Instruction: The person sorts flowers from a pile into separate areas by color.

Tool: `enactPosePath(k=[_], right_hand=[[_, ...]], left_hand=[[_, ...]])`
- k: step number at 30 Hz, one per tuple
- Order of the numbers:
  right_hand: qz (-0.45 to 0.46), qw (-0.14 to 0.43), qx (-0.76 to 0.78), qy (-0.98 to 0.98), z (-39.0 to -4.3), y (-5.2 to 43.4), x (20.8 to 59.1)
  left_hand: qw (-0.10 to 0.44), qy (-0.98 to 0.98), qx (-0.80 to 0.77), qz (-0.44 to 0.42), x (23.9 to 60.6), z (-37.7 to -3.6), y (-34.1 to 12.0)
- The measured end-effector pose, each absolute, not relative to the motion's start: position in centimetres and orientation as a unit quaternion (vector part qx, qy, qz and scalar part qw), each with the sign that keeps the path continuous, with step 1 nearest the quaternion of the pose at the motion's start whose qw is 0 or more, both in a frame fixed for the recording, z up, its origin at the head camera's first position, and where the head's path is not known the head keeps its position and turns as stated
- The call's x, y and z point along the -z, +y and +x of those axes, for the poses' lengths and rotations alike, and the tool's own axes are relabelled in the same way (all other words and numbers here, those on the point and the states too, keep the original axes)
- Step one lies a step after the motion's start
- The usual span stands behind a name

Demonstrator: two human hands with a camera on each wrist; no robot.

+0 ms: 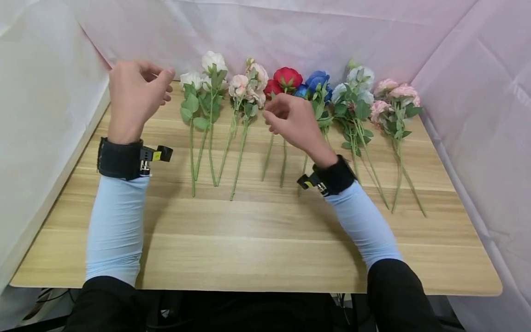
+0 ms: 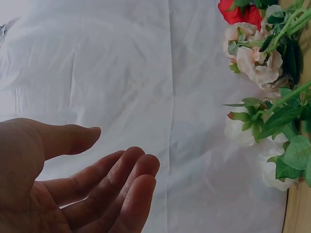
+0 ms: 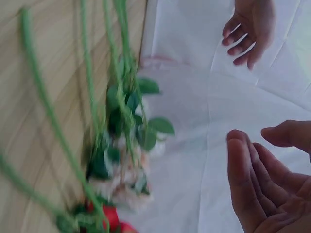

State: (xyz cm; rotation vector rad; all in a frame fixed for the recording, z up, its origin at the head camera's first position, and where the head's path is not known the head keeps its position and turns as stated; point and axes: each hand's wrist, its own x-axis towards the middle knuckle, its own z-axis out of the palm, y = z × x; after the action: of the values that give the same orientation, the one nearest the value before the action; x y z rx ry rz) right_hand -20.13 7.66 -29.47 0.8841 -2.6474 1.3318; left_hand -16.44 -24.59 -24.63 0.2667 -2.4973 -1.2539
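Several bunches of artificial flowers lie in a row on the table. My left hand (image 1: 138, 94) is raised left of the white roses (image 1: 213, 62), fingers loosely bent and holding nothing; the left wrist view shows a gap between thumb and fingertips. In the head view my right hand (image 1: 292, 122) hovers in front of the red roses (image 1: 287, 77) and blue roses (image 1: 318, 80), partly covering their stems. Its fingers are loosely curved, with nothing between them in the right wrist view. Pale pink flowers (image 1: 239, 86) lie between the white and red ones.
Light blue flowers (image 1: 361, 78) and pink flowers (image 1: 402, 94) lie at the right of the row, stems toward the front. The wooden table (image 1: 249, 249) has white cloth walls (image 1: 265, 32) behind and at both sides. Cables (image 1: 54, 295) hang below the front left edge.
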Motion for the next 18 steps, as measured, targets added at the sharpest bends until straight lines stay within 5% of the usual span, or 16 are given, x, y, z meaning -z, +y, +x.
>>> enactPosePath(k=[8, 18], right_hand=[[0.338, 0.097, -0.229, -0.908, -19.5, 11.7, 29.0], [0.383, 0.124, -0.245, -0.882, -20.0, 13.3, 29.0]], left_hand=[[0.220, -0.885, 0.407, 0.056, 24.3, -16.0, -23.8], [0.196, -0.956, 0.216, -0.026, 25.5, -15.7, -21.8]])
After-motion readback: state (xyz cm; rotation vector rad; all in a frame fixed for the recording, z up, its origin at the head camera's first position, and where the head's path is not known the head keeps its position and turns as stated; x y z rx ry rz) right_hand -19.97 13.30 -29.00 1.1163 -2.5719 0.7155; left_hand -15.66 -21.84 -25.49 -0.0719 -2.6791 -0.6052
